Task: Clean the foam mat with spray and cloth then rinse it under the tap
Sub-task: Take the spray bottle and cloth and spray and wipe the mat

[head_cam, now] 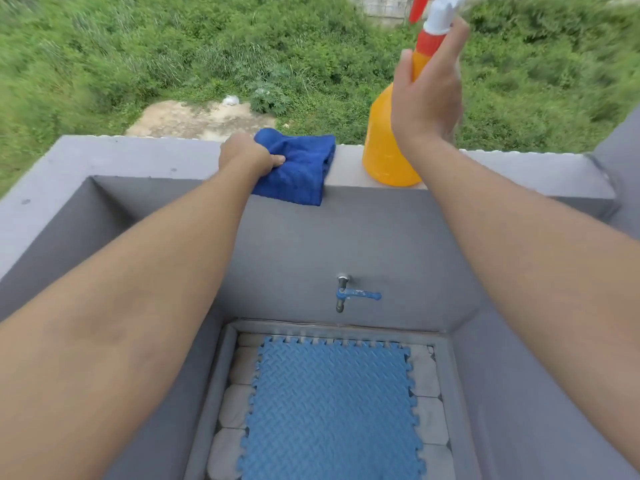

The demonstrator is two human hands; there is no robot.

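Outdoors, a grey concrete wash basin (pixel 104 216) backs onto thick green grass (pixel 138 57) and one bare patch of earth. The left hand (pixel 247 157) reaches to the basin's far ledge, its grip closed on one folded blue cloth (pixel 301 168) that drapes over the ledge's inner edge. Just right of the cloth, on the same ledge, stands one orange spray bottle (pixel 381 147) with a red and white trigger head. The right hand (pixel 427 95) is at the bottle's neck, its grip spread open, fingers straight, palm against or just short of the plastic; motion blur leaves that unclear. Below the hands, one blue-handled tap (pixel 356 295) juts from the back wall. Beneath it, one blue foam mat (pixel 332 410) with interlocking edges lies flat on the tiled basin floor.
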